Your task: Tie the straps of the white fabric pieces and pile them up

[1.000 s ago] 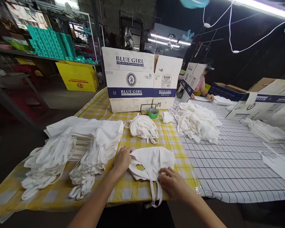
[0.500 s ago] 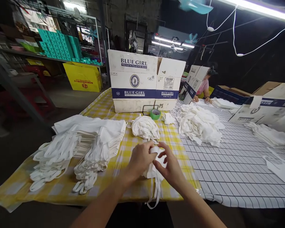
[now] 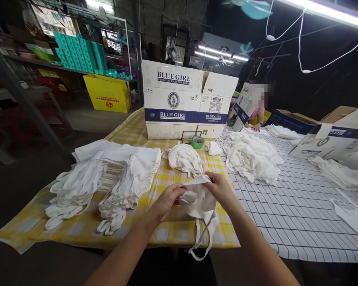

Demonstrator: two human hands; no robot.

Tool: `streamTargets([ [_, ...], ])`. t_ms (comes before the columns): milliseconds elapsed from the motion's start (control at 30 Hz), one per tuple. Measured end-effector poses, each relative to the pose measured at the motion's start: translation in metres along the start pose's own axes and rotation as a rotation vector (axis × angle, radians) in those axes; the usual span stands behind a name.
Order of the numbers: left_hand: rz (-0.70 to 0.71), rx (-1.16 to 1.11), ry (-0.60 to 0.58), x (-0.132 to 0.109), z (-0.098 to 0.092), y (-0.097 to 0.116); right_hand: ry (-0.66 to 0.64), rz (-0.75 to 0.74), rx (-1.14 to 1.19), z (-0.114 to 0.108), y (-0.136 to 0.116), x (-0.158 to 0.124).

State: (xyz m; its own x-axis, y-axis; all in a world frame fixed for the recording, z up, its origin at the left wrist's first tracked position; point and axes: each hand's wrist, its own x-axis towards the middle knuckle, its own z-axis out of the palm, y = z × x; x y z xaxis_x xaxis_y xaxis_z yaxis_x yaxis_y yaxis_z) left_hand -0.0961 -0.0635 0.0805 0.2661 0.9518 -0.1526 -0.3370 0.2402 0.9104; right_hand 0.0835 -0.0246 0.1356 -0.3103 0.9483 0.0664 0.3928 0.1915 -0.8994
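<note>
Between my two hands a white cloth bag (image 3: 198, 202) is stretched by its upper edge over the yellow checked tablecloth. My left hand (image 3: 167, 200) pinches the left end of that edge, fingers closed. My right hand (image 3: 222, 190) grips the right end, thumb and fingers pressed together. Narrow strap loops (image 3: 203, 242) hang from the bag past the table's front edge. Just beyond my hands lies a bunched white cloth bundle (image 3: 185, 159). On the left, a thick stack of flat white cloth bags (image 3: 116, 155) has its strap loops trailing toward me.
A large Blue Girl carton (image 3: 173, 99) stands at the back, with a green tape roll (image 3: 197, 142) before it. A heap of white cloth (image 3: 253, 157) lies right on the grid-patterned cloth (image 3: 274, 214). A co-worker's hand (image 3: 256, 127) shows beyond; another carton (image 3: 331, 139) sits far right.
My hands have moved apart, and the bag's edge is now pulled taut between them. My right hand, loosely curled before, has closed on the cloth.
</note>
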Motion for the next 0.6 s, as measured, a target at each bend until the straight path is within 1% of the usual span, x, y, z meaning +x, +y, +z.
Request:
streamTargets([
  [100,-0.053,-0.174,0.013,-0.003,0.001,0.002,-0.047,0.078,0.112,-0.001,0.007,0.005],
  [200,-0.079,-0.303,0.001,-0.004,0.001,0.004,-0.043,0.134,0.136,0.001,0.014,0.008],
  [300,-0.093,-0.344,-0.04,-0.004,0.002,0.007,-0.022,0.144,0.093,0.004,0.019,0.009],
  [367,-0.077,-0.289,-0.037,-0.005,0.003,0.011,-0.009,0.133,0.047,0.005,0.022,0.009],
  [433,-0.004,-0.109,0.021,-0.006,0.004,0.016,0.017,0.103,0.025,0.003,0.021,0.009],
  [500,0.15,0.226,0.132,-0.007,0.005,0.021,0.049,0.05,0.03,-0.003,0.016,0.007],
  [600,0.423,0.769,0.346,-0.006,0.008,0.027,0.108,-0.051,0.0,-0.011,-0.003,-0.001],
])
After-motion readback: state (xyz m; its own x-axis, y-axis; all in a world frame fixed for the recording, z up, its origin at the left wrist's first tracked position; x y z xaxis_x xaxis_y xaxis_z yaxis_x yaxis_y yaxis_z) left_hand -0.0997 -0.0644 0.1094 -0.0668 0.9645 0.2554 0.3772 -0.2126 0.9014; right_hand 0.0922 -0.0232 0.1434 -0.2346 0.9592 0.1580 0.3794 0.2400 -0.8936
